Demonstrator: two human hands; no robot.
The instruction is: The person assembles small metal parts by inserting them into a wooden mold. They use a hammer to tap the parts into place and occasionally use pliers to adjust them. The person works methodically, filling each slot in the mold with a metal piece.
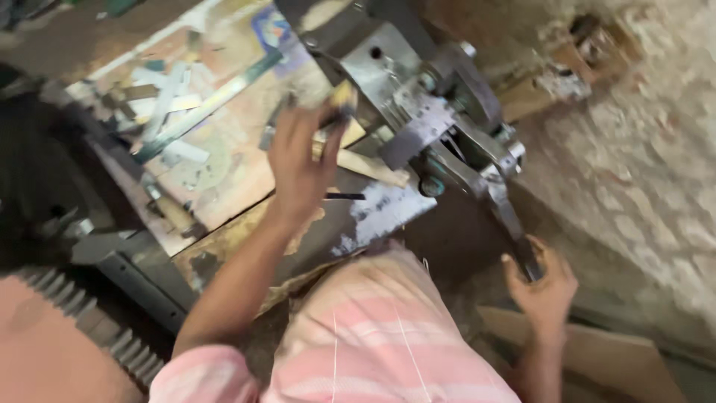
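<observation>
Both hands on the press.
My right hand (541, 287) wraps the lever (514, 224) at four o'clock for leverage; left hand (302, 160) pinches a small blurred piece (341, 101) toward the die.

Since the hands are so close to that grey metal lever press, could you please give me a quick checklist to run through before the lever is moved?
1. Right hand gripping the dark metal lever handle: ok, fingers wrapped round its lower end.
2. Left hand away from the grey metal lever press: not ok, it is raised right beside the press head.
3. Small piece pinched in the left fingertips: cannot tell what it is, blurred.
4. Worn wooden bench top tidy: not ok, loose flat metal strips lie scattered.
5. Piece seated in the press: cannot tell.
</observation>
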